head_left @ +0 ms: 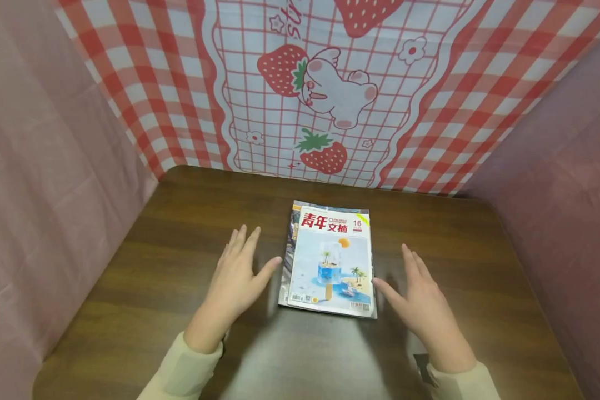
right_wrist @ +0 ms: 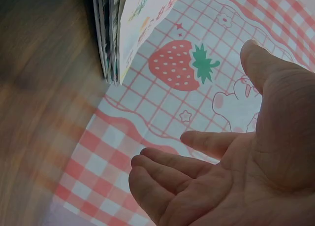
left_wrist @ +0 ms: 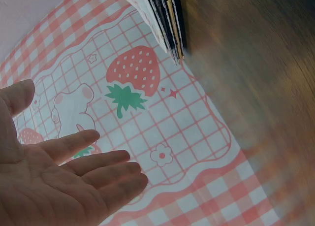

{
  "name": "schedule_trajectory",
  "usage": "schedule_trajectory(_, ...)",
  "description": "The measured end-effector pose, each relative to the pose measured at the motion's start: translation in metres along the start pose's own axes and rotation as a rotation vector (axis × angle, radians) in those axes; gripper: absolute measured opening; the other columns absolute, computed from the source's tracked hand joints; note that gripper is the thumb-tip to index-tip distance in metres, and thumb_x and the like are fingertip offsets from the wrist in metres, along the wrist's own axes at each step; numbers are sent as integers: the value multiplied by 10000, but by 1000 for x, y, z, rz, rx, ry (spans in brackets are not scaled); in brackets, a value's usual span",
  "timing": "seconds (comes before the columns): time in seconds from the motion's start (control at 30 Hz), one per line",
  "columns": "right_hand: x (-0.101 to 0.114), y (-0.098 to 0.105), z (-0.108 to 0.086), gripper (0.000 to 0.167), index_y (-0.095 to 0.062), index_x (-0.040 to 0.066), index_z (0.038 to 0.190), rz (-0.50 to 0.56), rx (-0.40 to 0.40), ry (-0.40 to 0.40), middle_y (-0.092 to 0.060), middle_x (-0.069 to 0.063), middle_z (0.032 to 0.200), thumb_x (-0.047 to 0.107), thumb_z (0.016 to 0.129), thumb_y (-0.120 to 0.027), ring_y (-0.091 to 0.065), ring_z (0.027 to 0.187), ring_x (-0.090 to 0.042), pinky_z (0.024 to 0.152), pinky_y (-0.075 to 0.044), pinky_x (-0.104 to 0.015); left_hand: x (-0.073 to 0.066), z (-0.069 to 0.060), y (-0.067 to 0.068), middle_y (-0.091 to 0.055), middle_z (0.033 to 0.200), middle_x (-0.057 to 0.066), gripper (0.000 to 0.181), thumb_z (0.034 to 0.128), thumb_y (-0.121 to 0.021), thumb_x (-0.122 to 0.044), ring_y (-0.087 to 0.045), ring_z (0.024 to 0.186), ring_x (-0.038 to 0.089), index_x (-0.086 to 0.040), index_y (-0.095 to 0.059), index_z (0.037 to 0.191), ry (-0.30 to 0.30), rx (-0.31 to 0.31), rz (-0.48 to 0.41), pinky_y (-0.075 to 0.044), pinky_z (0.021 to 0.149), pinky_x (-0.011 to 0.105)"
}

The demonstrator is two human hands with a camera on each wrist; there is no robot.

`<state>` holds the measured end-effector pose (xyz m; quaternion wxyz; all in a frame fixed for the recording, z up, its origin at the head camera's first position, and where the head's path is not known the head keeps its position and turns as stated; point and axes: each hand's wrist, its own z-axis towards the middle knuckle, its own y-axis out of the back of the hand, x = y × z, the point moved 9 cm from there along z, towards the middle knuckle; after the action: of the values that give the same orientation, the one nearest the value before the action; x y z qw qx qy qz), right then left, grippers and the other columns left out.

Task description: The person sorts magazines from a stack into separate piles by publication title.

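On brown wooden table [head_left: 145, 250], between empty, outstretched left hand [head_left: 236, 276] and right hand [head_left: 422, 297]: stacked glossy magazines [head_left: 330, 264]. Probably light, slippery; squeeze left, right edges.

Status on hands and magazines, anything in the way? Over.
Left hand empty, beside magazine stack. Right hand empty, opposite side. Stack flat on table, slightly uneven. No obstruction visible between.

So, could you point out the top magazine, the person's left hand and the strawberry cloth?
Top magazine [head_left: 331, 264]: head view, middle of the front cover.
Left hand [head_left: 233, 279]: head view, back of the hand.
Strawberry cloth [head_left: 339, 91]: head view, the printed white animal's body.
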<state>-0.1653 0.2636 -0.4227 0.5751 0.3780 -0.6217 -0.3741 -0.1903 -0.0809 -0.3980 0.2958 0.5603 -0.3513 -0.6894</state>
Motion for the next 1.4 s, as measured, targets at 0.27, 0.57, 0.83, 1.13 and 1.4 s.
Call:
schedule_trajectory(0.27,2,-4,4,1116,-99,80,1634,21,10,7,-177,-299,1618,772,879,-545,-280,1398,-555,1044,-279,-745,-11,7,-5,-285,1604,220,726,998,-628,-450,-206,1488,377,-7,-413,1532,-40,-49,-111,-210,1173,545)
schedule_trajectory(0.57,3,-9,10,1071,-134,33,1620,52,25,-3,-196,-298,1615,691,912,-595,-238,1434,-522,1077,-254,-717,-19,14,-16,-372,1547,264,668,991,-649,-357,-370,1395,450,70,-459,1468,-44,-45,-157,-293,1146,551)
schedule_trajectory(0.83,-1,-13,14,1002,-180,-23,1596,72,27,-10,-225,-313,1598,619,952,-599,-240,1434,-518,1096,-251,-695,-21,19,-23,-508,1439,268,591,979,-669,-277,-456,1333,430,91,-512,1414,-29,-63,-196,-326,1135,531)
schedule_trajectory(1.13,-4,-15,23,842,-331,-100,1521,87,2,-17,-361,-340,1521,463,982,-649,-329,1393,-517,1101,-294,-656,-20,27,-31,-638,1204,290,460,936,-707,-169,-614,1114,421,132,-608,1270,-17,-117,-257,-521,942,508)
schedule_trajectory(1.4,-5,-15,28,699,-456,-93,1456,148,-24,-43,-534,-321,1382,380,988,-672,-502,1277,-473,1027,-417,-623,-20,37,-39,-672,943,219,342,900,-716,-94,-627,844,314,141,-658,1141,19,-113,-263,-557,756,441)
